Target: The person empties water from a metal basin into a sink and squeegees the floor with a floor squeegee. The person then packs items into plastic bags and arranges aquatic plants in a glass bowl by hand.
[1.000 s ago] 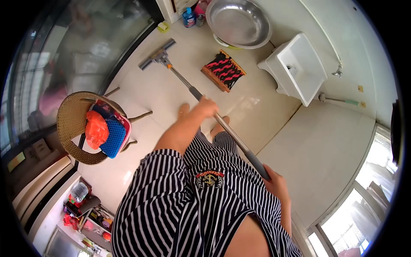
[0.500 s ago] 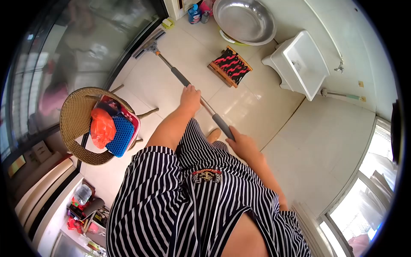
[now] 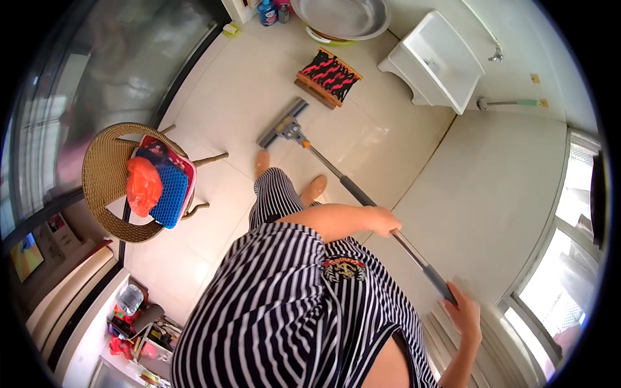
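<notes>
My left hand (image 3: 384, 221) is wrapped round the pole of a long-handled mop (image 3: 354, 190), just below its upper dark grey grip section. Farther up, at the pole's end, my right hand (image 3: 464, 310) is closed on the grey end grip. The mop slants across the view from lower right to upper left. Its wide grey head (image 3: 283, 124) rests on the tiled floor (image 3: 220, 97) just beyond my feet, joined to the pole by an orange piece. Close to the head stands a small folding stool (image 3: 328, 77) with a black and red woven seat.
A wicker chair (image 3: 103, 171) on the left holds an orange plastic bag (image 3: 143, 186) and a blue cushion (image 3: 170, 194). At the back are a large metal basin (image 3: 343, 18) and a white sink (image 3: 440, 61). Glass doors (image 3: 129, 58) run along the left.
The mop has been drawn back toward me and to the right; its head left the glass door's edge and now lies near my feet. Both hands moved right and down with the pole.
</notes>
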Demonstrator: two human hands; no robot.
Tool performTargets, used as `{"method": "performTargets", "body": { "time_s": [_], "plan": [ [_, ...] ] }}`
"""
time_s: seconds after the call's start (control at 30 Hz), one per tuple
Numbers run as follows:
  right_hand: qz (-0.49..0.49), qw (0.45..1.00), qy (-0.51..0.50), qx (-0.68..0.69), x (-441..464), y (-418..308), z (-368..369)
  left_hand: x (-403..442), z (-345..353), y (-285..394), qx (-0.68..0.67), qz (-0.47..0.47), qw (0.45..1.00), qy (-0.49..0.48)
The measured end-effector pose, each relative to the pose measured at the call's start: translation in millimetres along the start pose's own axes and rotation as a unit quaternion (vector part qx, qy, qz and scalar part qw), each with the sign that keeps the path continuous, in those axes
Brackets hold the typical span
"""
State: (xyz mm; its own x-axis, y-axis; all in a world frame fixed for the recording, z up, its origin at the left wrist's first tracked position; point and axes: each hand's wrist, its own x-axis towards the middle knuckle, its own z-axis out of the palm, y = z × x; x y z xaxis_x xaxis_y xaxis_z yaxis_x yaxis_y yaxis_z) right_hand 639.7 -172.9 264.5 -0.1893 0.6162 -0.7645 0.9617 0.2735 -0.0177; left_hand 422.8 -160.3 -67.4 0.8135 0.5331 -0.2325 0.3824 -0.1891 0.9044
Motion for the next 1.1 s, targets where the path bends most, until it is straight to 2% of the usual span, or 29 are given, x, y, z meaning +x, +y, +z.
{"method": "performTargets", "body": {
  "time_s": [0.03, 0.13, 0.23, 0.33, 0.43, 0.47, 0.53, 0.67, 0.73, 0.77, 0.8, 0.9, 0.97, 1.0, 1.07, 1.1],
  "plan": [
    [0.012, 1.0, 0.007, -0.018, -9.8, 5.5, 6.1, 4.5, 5.5, 5.1, -0.016, -0.003, 0.999, -0.046],
    [-0.016, 1.0, 0.019, 0.004, -12.0, 13.3, 51.6, -5.4, 18.7, 7.2, 0.029, -0.042, 0.996, -0.079],
    [-0.025, 1.0, 0.015, 0.007, 14.0, -15.9, 74.3, -36.3, 20.8, -26.9, 0.047, -0.076, 0.994, -0.065],
    [-0.05, 0.998, 0.015, 0.036, 55.0, -70.9, 85.6, -93.0, 13.5, -76.6, 0.084, -0.144, 0.985, 0.049],
    [-0.121, 0.989, 0.023, 0.084, 102.4, -140.1, 96.2, -168.9, 3.0, -138.1, 0.134, -0.175, 0.951, 0.218],
    [-0.142, 0.985, 0.025, 0.09, 114.6, -170.4, 96.4, -198.5, -6.6, -149.8, 0.162, -0.198, 0.935, 0.245],
    [-0.156, 0.983, 0.004, 0.099, 140.6, -250.3, 92.9, -280.9, -34.9, -181.1, 0.172, -0.233, 0.917, 0.276],
    [-0.192, 0.978, -0.006, 0.081, 160.7, -329.3, 102.8, -365.9, -38.1, -210.9, 0.195, -0.276, 0.879, 0.337],
    [-0.211, 0.974, -0.007, 0.083, 165.6, -356.1, 111.9, -399.6, -41.4, -207.3, 0.149, -0.355, 0.894, 0.228],
    [-0.218, 0.973, -0.016, 0.075, 166.6, -368.8, 116.1, -411.5, -39.5, -199.3, 0.145, -0.374, 0.873, 0.279],
    [-0.226, 0.972, -0.025, 0.067, 166.3, -377.7, 119.9, -423.1, -30.3, -205.0, 0.117, -0.36, 0.869, 0.319],
    [-0.212, 0.976, -0.022, 0.03, 148.8, -393.1, 114.0, -432.6, -12.0, -207.5, 0.161, -0.371, 0.853, 0.33],
    [-0.2, 0.979, -0.021, 0.02, 133.9, -386.9, 112.2, -426.4, -6.1, -195.1, 0.098, -0.339, 0.868, 0.35],
    [-0.186, 0.982, -0.024, 0.008, 125.5, -380.5, 114.8, -421.4, -2.3, -188.8, 0.1, -0.34, 0.869, 0.347],
    [-0.185, 0.982, -0.019, 0.006, 110.0, -366.2, 125.3, -408.3, 4.2, -175.6, 0.087, -0.369, 0.886, 0.269],
    [-0.183, 0.983, -0.014, 0.0, 102.1, -357.6, 130.3, -400.1, 14.7, -173.3, 0.082, -0.356, 0.882, 0.297]
  ]
}}
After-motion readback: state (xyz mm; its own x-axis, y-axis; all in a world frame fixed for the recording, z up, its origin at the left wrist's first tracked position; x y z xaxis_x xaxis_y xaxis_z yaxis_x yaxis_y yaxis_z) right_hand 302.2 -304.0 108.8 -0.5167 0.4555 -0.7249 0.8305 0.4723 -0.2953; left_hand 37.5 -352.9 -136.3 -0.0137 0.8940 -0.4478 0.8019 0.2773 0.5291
